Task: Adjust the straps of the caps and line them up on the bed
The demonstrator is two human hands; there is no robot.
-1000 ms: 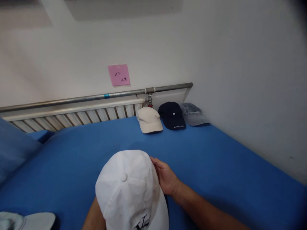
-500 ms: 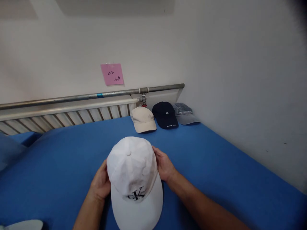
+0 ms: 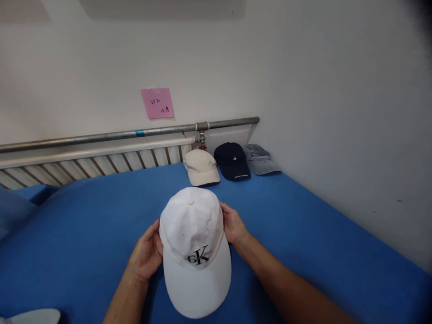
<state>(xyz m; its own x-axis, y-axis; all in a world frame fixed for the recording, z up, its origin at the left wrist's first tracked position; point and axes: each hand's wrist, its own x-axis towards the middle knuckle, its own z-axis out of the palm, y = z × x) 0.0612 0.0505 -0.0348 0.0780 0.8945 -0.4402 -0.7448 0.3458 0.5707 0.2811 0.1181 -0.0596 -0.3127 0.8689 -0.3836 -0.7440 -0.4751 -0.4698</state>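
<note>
A white baseball cap (image 3: 195, 243) with a black "CK" mark is between my two hands, its brim toward me and its crown facing up. My left hand (image 3: 147, 252) grips the cap's left side, with the fingertips hidden behind the crown. On the opposite side, my right hand (image 3: 232, 223) holds the edge of the crown, its fingers partly covered by the cap. Beyond it, a beige cap (image 3: 201, 167), a navy cap (image 3: 232, 162) and a grey-blue cap (image 3: 261, 159) sit in a row, brims facing me.
The blue-covered surface (image 3: 84, 234) meets a wall on the right. Along the back run a white radiator (image 3: 101, 164) and a metal pipe (image 3: 118, 136). A pink note (image 3: 157, 103) is stuck to the wall. A pale rounded object (image 3: 33, 316) shows at the lower left.
The white cap has moved slightly right and away from me, and its front tilts more into view. Both hands have stayed on its sides.
</note>
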